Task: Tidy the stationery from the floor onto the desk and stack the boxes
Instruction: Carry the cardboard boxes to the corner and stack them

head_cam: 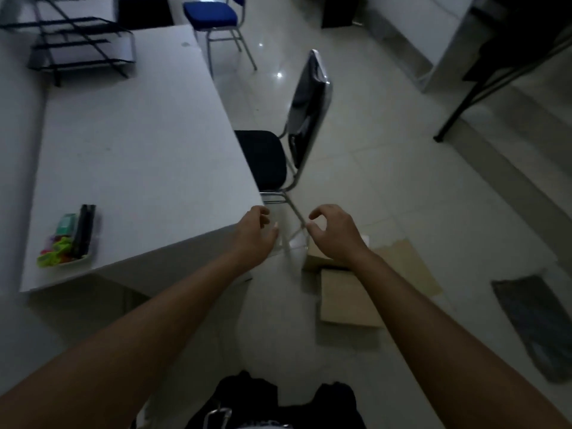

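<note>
Both my arms reach forward over the floor. My left hand hovers by the near right corner of the grey desk, fingers loosely curled, holding nothing. My right hand hangs above the cardboard boxes on the floor, fingers also loosely curled and empty. The boxes lie flat on the tiles, one partly hidden under my right wrist. A white tray near the desk's front left holds colourful stationery, a green item and a black case.
A black chair stands tucked at the desk's right side, its metal legs just beyond my hands. A blue chair stands further back. A black wire rack sits at the desk's far end. A dark bag lies on the floor right.
</note>
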Demonstrator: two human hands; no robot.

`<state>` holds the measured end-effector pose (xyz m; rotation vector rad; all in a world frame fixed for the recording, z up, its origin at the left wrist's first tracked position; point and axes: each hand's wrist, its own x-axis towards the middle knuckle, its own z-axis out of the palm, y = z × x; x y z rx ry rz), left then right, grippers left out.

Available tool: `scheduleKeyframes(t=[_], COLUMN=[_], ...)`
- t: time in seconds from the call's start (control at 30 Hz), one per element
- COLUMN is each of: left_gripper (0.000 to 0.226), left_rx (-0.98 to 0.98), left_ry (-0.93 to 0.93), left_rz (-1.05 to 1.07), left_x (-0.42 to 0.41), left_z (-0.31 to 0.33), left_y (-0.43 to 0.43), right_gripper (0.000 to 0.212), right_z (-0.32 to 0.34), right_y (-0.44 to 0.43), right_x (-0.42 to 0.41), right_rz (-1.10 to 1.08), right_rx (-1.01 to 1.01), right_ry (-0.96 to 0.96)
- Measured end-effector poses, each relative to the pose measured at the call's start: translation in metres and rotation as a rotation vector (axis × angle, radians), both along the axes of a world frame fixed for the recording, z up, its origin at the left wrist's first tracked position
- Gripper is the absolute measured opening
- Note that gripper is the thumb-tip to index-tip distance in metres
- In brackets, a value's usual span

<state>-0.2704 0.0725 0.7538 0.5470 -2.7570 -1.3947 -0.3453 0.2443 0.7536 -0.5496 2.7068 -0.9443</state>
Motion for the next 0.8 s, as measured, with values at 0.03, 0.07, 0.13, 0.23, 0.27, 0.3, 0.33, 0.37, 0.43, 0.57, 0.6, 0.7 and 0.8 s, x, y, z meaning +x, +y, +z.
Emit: scheduleKeyframes(t=[0.03, 0.07, 0.13, 0.23, 0.27, 0.3, 0.33, 0.37, 0.43, 0.57, 0.6, 0.7, 0.8], left_gripper=[0.041, 0.041, 0.042, 0.042, 0.042, 0.042, 0.042, 0.043, 0.042, 0.036, 0.037, 0.039, 0.038], left_rx=[0.015, 0.027, 0.042, 0.036, 0.046, 0.066, 0.087, 0.103, 0.135, 0.147, 0.148, 0.137, 0.124], left_ry=[-0.01, -0.019, -0.036, -0.057, -0.073, -0.089, -0.106, -0.124, -0.159, -0.218, -0.236, -0.261, -0.286], left_rz=[-0.025, -0.036, -0.063, -0.1, -0.104, -0.103, -0.097, -0.091, -0.08, -0.045, -0.031, 0.002, 0.016], left_x=[-0.005, -0.007, -0.015, -0.02, -0.021, -0.022, -0.023, -0.023, -0.028, -0.032, -0.036, -0.044, -0.057], left_z=[-0.004, -0.008, -0.016, -0.03, -0.034, -0.037, -0.041, -0.044, -0.051, -0.066, -0.071, -0.08, -0.092], left_y=[0.023, 0.038, 0.081, 0.137, 0.156, 0.174, 0.193, 0.209, 0.25, 0.292, 0.302, 0.31, 0.31], right_gripper=[0.021, 0.02, 0.019, 0.019, 0.018, 0.017, 0.017, 0.017, 0.018, 0.016, 0.016, 0.016, 0.017], right_z=[-0.003, -0.006, -0.012, -0.022, -0.026, -0.029, -0.03, -0.032, -0.035, -0.047, -0.052, -0.066, -0.082], right_y=[0.026, 0.045, 0.094, 0.16, 0.181, 0.202, 0.222, 0.239, 0.282, 0.339, 0.352, 0.367, 0.369], right_x=[0.002, 0.004, 0.008, 0.009, 0.009, 0.008, 0.007, 0.007, 0.002, -0.006, -0.011, -0.023, -0.036], right_rz=[-0.037, -0.063, -0.11, -0.165, -0.179, -0.19, -0.198, -0.202, -0.211, -0.223, -0.222, -0.231, -0.236], right_rx=[-0.001, 0.0, 0.005, 0.014, 0.021, 0.027, 0.04, 0.05, 0.074, 0.077, 0.08, 0.088, 0.104], right_ry=[-0.003, -0.009, -0.036, -0.081, -0.092, -0.105, -0.119, -0.131, -0.154, -0.186, -0.205, -0.25, -0.308])
